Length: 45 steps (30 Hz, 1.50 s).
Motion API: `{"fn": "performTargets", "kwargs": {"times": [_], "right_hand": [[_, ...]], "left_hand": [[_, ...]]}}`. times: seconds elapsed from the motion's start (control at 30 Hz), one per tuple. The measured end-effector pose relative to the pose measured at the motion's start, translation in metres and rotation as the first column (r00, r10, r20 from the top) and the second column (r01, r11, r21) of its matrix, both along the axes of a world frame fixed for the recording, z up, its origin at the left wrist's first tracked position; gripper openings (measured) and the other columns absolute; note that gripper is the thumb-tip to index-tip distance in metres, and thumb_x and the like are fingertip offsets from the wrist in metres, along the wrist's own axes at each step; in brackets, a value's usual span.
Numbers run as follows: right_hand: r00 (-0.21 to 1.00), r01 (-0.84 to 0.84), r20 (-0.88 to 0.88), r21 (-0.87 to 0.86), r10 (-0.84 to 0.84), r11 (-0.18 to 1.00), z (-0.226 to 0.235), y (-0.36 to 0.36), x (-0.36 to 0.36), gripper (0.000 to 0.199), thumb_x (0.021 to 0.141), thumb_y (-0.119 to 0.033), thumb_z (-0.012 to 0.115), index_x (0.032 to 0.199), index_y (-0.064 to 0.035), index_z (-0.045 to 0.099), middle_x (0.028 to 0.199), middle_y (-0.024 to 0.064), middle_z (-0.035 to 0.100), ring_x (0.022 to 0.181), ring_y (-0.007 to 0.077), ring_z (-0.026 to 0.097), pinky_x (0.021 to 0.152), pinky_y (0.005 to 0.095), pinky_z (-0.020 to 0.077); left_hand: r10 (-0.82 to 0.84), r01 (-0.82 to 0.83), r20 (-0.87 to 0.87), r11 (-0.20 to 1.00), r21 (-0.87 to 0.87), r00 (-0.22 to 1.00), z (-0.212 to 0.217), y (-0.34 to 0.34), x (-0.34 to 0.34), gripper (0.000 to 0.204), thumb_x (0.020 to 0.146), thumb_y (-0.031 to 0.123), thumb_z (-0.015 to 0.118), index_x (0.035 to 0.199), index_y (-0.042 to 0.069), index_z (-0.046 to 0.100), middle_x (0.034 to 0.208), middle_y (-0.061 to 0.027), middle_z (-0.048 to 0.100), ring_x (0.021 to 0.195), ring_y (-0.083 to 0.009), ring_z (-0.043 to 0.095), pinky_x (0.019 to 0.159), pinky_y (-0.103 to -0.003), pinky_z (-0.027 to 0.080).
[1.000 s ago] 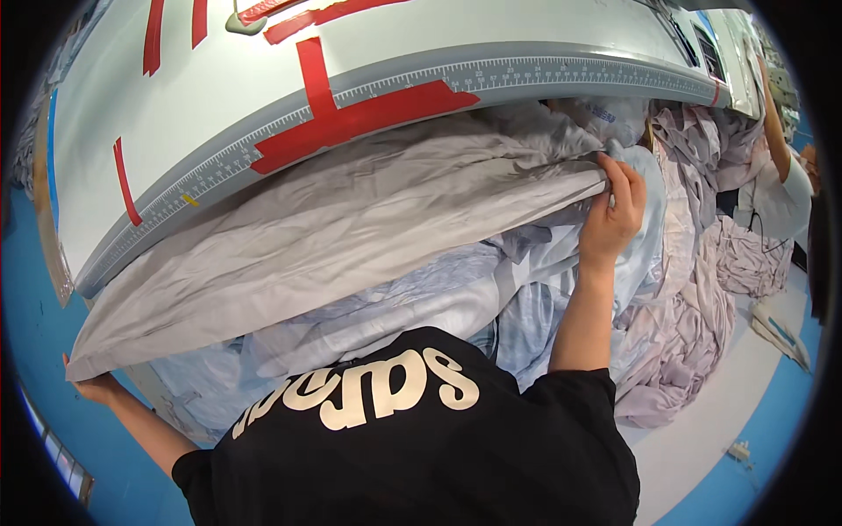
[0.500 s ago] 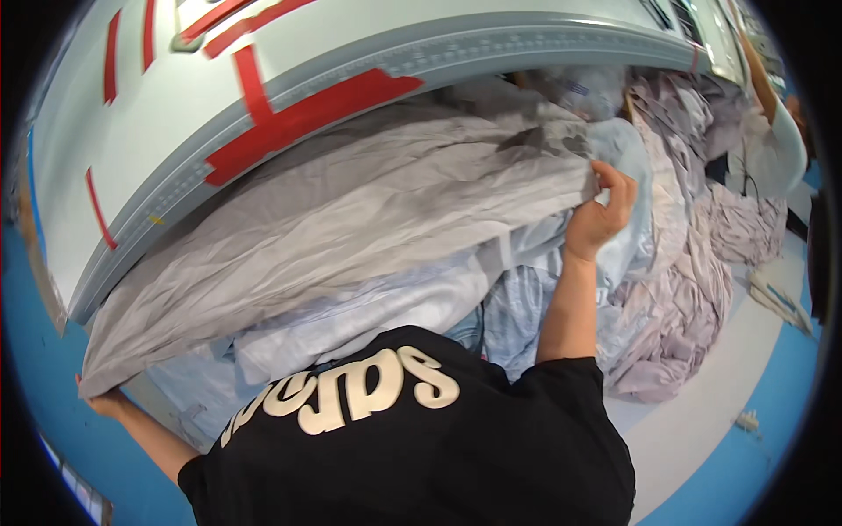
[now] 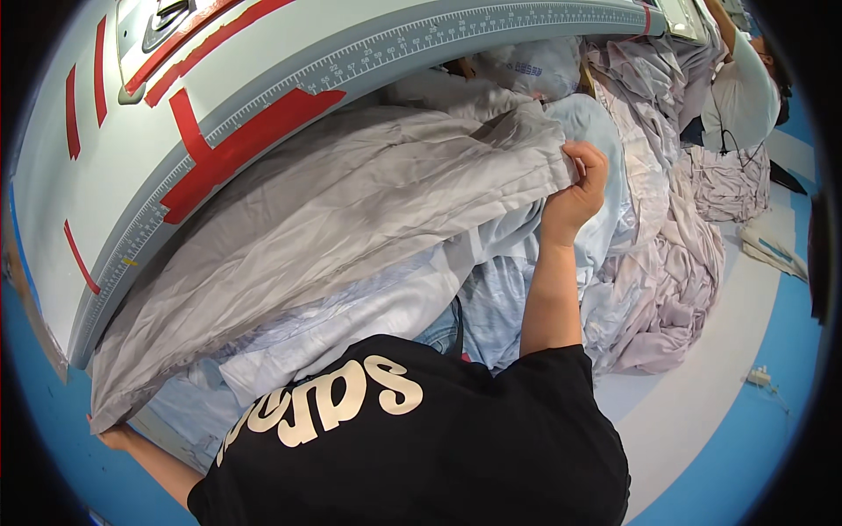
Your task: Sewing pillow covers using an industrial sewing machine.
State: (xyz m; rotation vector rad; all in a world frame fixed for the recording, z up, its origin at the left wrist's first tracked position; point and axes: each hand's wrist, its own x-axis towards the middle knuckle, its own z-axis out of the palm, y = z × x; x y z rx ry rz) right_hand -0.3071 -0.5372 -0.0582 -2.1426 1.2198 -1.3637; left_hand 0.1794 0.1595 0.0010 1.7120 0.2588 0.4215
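Observation:
A long piece of grey fabric (image 3: pixel 324 210) stretches between my two hands, wrinkled along its length, just below the edge of the work table. At the far left, my left hand (image 3: pixel 112 436) grips one corner of it, the fingers partly hidden behind the cloth. My right hand (image 3: pixel 579 182) pinches the other end at the right, thumb and fingers closed over the hem. Beneath the grey fabric lies a heap of pale blue cloth (image 3: pixel 504 307), and a white-lilac cloth (image 3: pixel 351 302) bulges out close to my body.
The white table (image 3: pixel 79 193) has a ruler edge (image 3: pixel 412 44) with red tape (image 3: pixel 250 153) on it. Mauve cloth (image 3: pixel 667 307) is piled at the right on a blue and white floor. Another person (image 3: pixel 741 96) is at the upper right; a white plug (image 3: pixel 758 377) lies on the floor.
My view has shifted, so the table edge and right hand sit further left. The grey fabric stays held at both ends and hangs a little more spread out.

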Motion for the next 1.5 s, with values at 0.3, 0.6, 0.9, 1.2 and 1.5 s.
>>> {"fn": "performTargets", "kwargs": {"times": [0.3, 0.6, 0.9, 1.2, 1.5], "right_hand": [[0.886, -0.397, 0.402, 0.396, 0.233, 0.828, -0.011, -0.018, -0.022, 0.006, 0.081, -0.006, 0.055, 0.084, -0.0009, 0.052, 0.09, 0.0107, 0.059, 0.085, 0.0165, 0.055, 0.082, 0.0277, 0.0424], [0.848, -0.386, 0.525, 0.71, -0.077, 0.589, -0.012, -0.092, -0.045, 0.019, 0.086, -0.015, 0.053, 0.092, -0.0003, 0.062, 0.086, 0.0044, 0.061, 0.077, 0.0114, 0.057, 0.069, 0.0239, 0.0449], [0.874, -0.333, 0.485, 0.565, 0.022, 0.755, 0.057, -0.16, 0.001, 0.018, 0.084, -0.017, 0.059, 0.093, -0.0021, 0.064, 0.091, 0.0039, 0.064, 0.082, 0.0117, 0.059, 0.073, 0.0229, 0.0457], [0.966, 0.109, -0.257, 0.292, -0.031, 0.95, 0.049, -0.232, 0.059, 0.024, 0.081, -0.02, 0.063, 0.088, 0.0025, 0.064, 0.071, -0.002, 0.056, 0.064, 0.0059, 0.046, 0.056, 0.0202, 0.0351], [0.982, -0.175, 0.155, 0.577, 0.103, 0.798, 0.03, -0.279, 0.019, 0.03, 0.087, -0.007, 0.053, 0.109, 0.0128, 0.053, 0.105, 0.0201, 0.058, 0.093, 0.0227, 0.059, 0.083, 0.0279, 0.0462]], "left_hand": [[-0.043, 0.042, 0.006, 0.992, 0.119, 0.999, -0.006, 0.01, 0.008, 0.038, 0.091, 0.019, 0.044, 0.12, -0.004, 0.048, 0.115, -0.0231, 0.05, 0.101, -0.0347, 0.052, 0.089, -0.047, 0.043], [-0.444, 0.516, -0.377, 0.849, 0.112, 0.813, -0.004, 0.017, 0.043, 0.04, 0.091, 0.027, 0.043, 0.116, -0.004, 0.051, 0.11, -0.0114, 0.055, 0.101, -0.0194, 0.054, 0.089, -0.031, 0.042], [-0.543, 0.555, -0.398, 0.826, -0.094, 0.74, 0.055, -0.045, 0.105, 0.044, 0.091, 0.033, 0.046, 0.116, -0.002, 0.052, 0.118, -0.0094, 0.053, 0.108, -0.0163, 0.05, 0.093, -0.03, 0.039], [-0.224, 0.385, -0.314, 0.596, 0.705, 0.922, 0.017, -0.173, 0.143, 0.029, 0.084, 0.029, 0.06, 0.073, 0.002, 0.058, 0.061, 0.0045, 0.044, 0.059, -0.0056, 0.037, 0.053, -0.023, 0.028], [-0.276, 0.265, -0.121, 0.573, 0.775, 0.953, 0.013, -0.196, 0.139, 0.025, 0.08, 0.023, 0.066, 0.07, 0.001, 0.059, 0.062, 0.002, 0.051, 0.06, -0.0052, 0.044, 0.056, -0.022, 0.036]]}}
